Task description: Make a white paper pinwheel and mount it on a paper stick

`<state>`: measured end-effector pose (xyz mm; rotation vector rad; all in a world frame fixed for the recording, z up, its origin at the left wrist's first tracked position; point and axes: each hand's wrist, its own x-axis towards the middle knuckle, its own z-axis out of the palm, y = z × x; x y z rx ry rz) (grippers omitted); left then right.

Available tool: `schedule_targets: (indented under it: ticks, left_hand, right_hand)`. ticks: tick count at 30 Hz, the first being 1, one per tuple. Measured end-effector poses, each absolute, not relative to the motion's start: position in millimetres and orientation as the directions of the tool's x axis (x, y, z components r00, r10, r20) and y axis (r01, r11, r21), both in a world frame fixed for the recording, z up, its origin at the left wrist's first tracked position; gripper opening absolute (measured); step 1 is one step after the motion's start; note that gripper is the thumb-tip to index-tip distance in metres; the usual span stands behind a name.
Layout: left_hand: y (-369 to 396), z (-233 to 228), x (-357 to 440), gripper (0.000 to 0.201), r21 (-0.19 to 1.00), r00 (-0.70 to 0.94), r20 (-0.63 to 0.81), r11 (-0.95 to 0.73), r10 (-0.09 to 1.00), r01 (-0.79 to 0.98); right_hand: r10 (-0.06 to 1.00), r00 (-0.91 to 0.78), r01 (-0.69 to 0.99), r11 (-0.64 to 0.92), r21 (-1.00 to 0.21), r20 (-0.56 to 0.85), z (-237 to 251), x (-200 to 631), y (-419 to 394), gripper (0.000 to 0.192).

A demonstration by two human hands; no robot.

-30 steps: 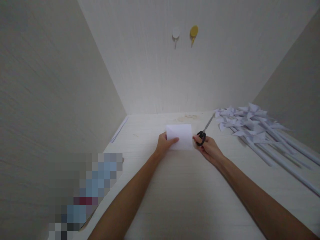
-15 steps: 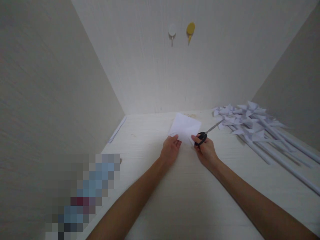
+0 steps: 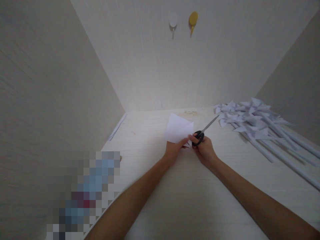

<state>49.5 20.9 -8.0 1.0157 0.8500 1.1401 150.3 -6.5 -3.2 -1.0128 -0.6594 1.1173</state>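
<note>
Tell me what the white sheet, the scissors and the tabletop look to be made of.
White sheet: thin matte paper; it stands up bent in the left hand.
Scissors in the right hand: glossy black handles, probably plastic; pale grey blades, likely metal.
Tabletop: pale, faintly grained, maybe wood or laminate.

Paper pinwheels [image 3: 252, 121], two wall hooks [image 3: 192, 19]

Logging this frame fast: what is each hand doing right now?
Left hand: closed on the white paper.
Right hand: closed on the black-handled scissors, also touching the paper.
</note>
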Motion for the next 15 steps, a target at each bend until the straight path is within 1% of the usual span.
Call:
schedule_targets:
  ticks: [4,7,11,15]
  left_hand:
    - [24,-6,47,0.024,0.945,0.127,-0.024,0.064,0.992,-0.321]
    - [26,-3,43,0.026,0.93,0.054,-0.03,0.048,0.998,-0.365]
    - [28,0,40,0.028,0.909,0.047,-0.067,0.08,0.997,-0.41]
    - [27,1,40,0.026,0.907,0.07,-0.051,0.076,0.996,-0.415]
  right_hand:
    - [0.958,0.286,-0.371,0.098,-0.923,-0.014,-3,152,-7,0.024]
    - [0.966,0.259,-0.328,0.086,-0.941,-0.002,-5,153,-7,0.023]
    - [0.977,0.213,-0.257,0.064,-0.964,0.008,-11,154,-5,0.025]
    - [0.983,0.181,-0.212,0.068,-0.975,0.029,-17,156,-3,0.025]
